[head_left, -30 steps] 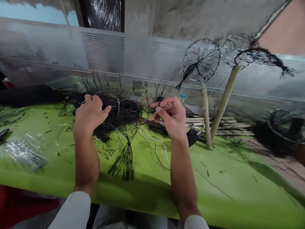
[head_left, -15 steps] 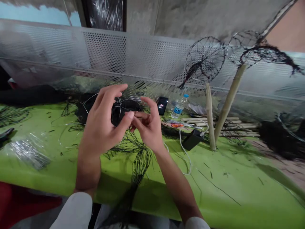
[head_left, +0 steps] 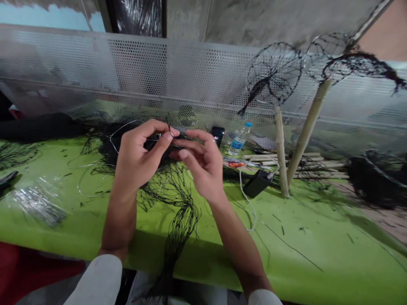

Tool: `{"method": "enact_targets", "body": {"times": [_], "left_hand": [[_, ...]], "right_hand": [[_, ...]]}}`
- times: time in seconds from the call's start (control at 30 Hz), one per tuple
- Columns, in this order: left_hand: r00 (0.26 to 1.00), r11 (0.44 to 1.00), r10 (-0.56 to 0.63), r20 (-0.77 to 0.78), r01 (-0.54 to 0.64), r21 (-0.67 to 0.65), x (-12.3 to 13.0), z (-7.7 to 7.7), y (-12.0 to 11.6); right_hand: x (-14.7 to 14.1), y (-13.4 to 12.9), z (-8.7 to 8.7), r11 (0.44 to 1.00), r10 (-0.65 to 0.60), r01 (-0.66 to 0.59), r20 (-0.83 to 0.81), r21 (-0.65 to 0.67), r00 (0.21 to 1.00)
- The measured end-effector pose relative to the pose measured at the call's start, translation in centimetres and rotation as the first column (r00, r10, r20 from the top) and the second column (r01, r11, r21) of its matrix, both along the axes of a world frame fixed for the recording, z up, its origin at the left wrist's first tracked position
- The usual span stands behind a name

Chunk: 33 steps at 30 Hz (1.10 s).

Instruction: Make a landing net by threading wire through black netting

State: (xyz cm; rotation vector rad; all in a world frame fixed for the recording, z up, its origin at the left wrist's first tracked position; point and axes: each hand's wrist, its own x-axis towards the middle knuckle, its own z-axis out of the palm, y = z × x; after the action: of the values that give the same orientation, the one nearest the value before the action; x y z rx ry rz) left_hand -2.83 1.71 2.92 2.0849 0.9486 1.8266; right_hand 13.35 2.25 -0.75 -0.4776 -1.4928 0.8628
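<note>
My left hand [head_left: 140,156] is closed, thumb and forefinger pinching a thin dark strand of black netting [head_left: 168,120]. A bent silver wire [head_left: 114,143] curves out behind this hand, and a short piece of it shows between my hands. Just to the right, my right hand [head_left: 205,169] has its thumb and fingers apart, fingertips close to the wire; whether they touch it I cannot tell. Below both hands, more black netting [head_left: 179,224] spreads on the green table [head_left: 305,258], gathers into a bunch and hangs over the front edge towards my lap.
Thin metal pieces in clear plastic [head_left: 40,203] lie left, near dark-handled pliers [head_left: 8,178]. Behind are a phone [head_left: 217,134], water bottle [head_left: 239,140] and black power adapter [head_left: 258,184]. Two upright sticks [head_left: 281,152] stand right, near netted hoops [head_left: 275,72] and a perforated metal panel [head_left: 203,72].
My left thumb and forefinger have closed into a pinch on the strand. My right hand has let its pinch go, spread its fingers and shifted slightly right.
</note>
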Motion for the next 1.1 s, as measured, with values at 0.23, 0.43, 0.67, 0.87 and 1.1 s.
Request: {"method": "enact_targets", "body": {"times": [0.23,0.43,0.67,0.87,1.1], "left_hand": [[0.797,0.946,-0.318,0.514,0.306,0.110,-2.3,0.4,2.6],[0.785,0.953,-0.255,0.565,0.302,0.011,-2.7,0.2,2.6],[0.866,0.845,-0.472,0.168,0.498,-0.197,5.2,-2.7,1.9],[0.850,0.804,-0.521,0.076,0.519,-0.291,6.7,-3.6,2.0],[0.824,0.775,-0.563,0.065,0.554,-0.303,6.2,-3.3,2.0]], "right_hand": [[7.0,1.8,2.4,0.862,-0.415,0.469,-0.266,0.189,0.870],[12.0,2.0,3.6,0.746,-0.540,0.655,-0.466,0.121,0.701],[10.5,1.0,2.9,0.984,-0.161,0.144,0.174,0.103,0.972],[8.0,1.2,2.6,0.988,-0.133,0.108,0.246,0.113,0.960],[8.3,1.1,2.8,0.982,-0.135,0.092,0.267,0.167,0.954]]}}
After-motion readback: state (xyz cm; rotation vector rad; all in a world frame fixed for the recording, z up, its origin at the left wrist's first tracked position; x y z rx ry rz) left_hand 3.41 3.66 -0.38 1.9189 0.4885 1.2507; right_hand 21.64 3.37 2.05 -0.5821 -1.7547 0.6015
